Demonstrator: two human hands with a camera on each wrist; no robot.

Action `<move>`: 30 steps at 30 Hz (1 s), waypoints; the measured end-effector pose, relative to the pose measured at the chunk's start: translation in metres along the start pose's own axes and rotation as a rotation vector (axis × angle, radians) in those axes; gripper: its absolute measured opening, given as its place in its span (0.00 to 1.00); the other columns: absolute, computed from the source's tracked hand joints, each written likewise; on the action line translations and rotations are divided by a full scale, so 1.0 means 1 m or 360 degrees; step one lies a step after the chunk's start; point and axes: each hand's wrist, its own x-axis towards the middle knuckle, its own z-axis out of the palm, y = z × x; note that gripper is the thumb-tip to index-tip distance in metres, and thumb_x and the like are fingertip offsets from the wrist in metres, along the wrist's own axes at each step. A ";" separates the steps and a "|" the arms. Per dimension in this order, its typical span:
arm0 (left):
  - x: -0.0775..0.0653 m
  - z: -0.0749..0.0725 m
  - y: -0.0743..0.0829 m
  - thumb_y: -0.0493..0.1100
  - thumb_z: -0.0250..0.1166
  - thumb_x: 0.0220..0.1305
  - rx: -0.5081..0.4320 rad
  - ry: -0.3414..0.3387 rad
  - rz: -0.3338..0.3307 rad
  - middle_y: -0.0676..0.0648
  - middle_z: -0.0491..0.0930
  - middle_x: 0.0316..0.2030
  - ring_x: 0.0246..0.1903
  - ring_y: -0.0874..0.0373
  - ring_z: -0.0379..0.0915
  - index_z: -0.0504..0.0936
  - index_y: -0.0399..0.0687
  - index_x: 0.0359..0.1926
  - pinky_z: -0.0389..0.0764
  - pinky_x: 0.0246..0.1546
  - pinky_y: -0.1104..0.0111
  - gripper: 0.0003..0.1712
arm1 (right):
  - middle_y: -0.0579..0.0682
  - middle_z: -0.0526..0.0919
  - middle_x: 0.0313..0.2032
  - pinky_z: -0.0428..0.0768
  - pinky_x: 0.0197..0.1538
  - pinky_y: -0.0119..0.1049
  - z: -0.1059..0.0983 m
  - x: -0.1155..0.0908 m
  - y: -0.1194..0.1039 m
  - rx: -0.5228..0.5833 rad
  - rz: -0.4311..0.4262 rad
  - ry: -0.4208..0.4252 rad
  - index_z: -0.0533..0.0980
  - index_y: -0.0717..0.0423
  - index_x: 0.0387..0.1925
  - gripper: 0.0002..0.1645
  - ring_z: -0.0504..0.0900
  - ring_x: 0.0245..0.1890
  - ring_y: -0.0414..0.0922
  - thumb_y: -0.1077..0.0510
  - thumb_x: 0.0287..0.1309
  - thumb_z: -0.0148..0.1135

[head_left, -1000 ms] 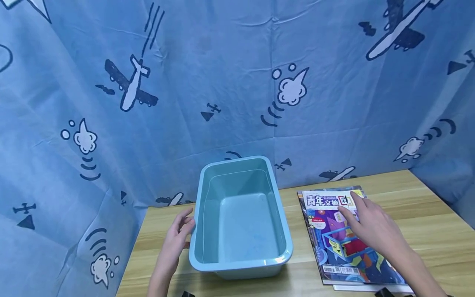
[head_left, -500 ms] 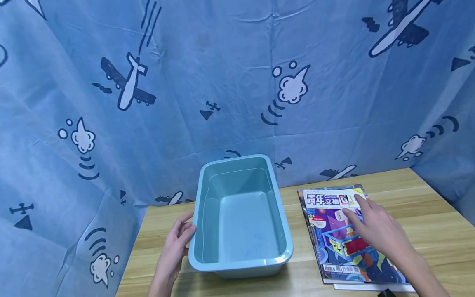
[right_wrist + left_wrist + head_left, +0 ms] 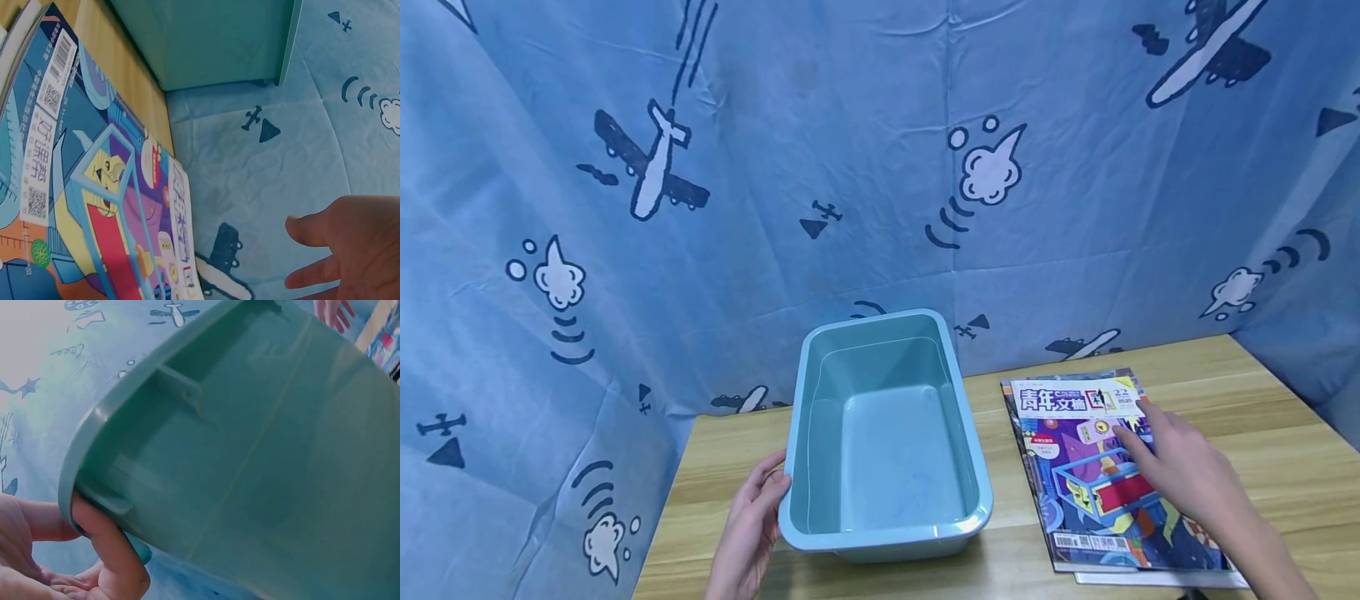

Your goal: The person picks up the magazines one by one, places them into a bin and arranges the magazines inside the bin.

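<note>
A light blue-green plastic basin (image 3: 902,458), deep and rectangular, stands on the table with a bare inside. My left hand (image 3: 752,521) is at its left side; in the left wrist view a bent finger (image 3: 112,544) hooks under the basin's rim (image 3: 72,469) and the hand grips it there. To the right of the basin lies a small stack of magazines (image 3: 1093,467), the top one with a purple and blue cover. Over the stack's right side hovers my right hand (image 3: 1195,467), fingers extended and holding nothing. In the right wrist view this hand (image 3: 356,244) looks apart from the magazines.
The wooden table (image 3: 1262,400) ends at the back against a blue curtain (image 3: 865,208) printed with planes and clouds. Curtain also hangs along the left and right sides. A white-edged item (image 3: 1157,578) sticks out under the magazines' front edge.
My left hand has moved slightly down along the basin's rim and closed on it. My right hand has drifted a little right and forward-down over the magazines, uncovering more of the cover.
</note>
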 end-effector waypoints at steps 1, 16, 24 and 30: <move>-0.001 0.000 0.000 0.37 0.56 0.76 -0.0024 -0.0004 -0.0001 0.43 0.80 0.49 0.45 0.57 0.84 0.57 0.32 0.73 0.91 0.42 0.70 0.31 | 0.87 0.62 0.59 0.74 0.52 0.80 0.000 0.000 0.001 0.0003 0.0010 -0.0004 0.55 0.84 0.69 0.51 0.64 0.59 0.83 0.41 0.75 0.56; -0.001 -0.001 -0.007 0.33 0.55 0.76 -0.0228 -0.0018 -0.0007 0.42 0.80 0.53 0.50 0.54 0.84 0.59 0.36 0.72 0.87 0.55 0.60 0.28 | 0.85 0.65 0.57 0.77 0.51 0.78 0.009 0.001 0.022 0.0073 0.0131 -0.0026 0.58 0.83 0.67 0.48 0.68 0.54 0.80 0.41 0.75 0.57; -0.001 -0.001 -0.010 0.34 0.55 0.77 -0.0323 -0.0043 -0.0002 0.45 0.80 0.53 0.50 0.55 0.84 0.62 0.40 0.69 0.86 0.56 0.61 0.24 | 0.85 0.66 0.55 0.78 0.52 0.76 0.012 0.004 0.032 0.0105 0.0224 -0.0068 0.57 0.83 0.67 0.48 0.69 0.53 0.79 0.44 0.73 0.60; 0.000 -0.002 -0.011 0.34 0.54 0.77 -0.0353 -0.0071 0.0006 0.45 0.80 0.53 0.50 0.55 0.84 0.62 0.41 0.69 0.86 0.57 0.62 0.23 | 0.85 0.69 0.54 0.81 0.49 0.73 0.013 0.006 0.038 0.0178 0.0236 -0.0090 0.57 0.82 0.68 0.47 0.72 0.52 0.78 0.44 0.74 0.59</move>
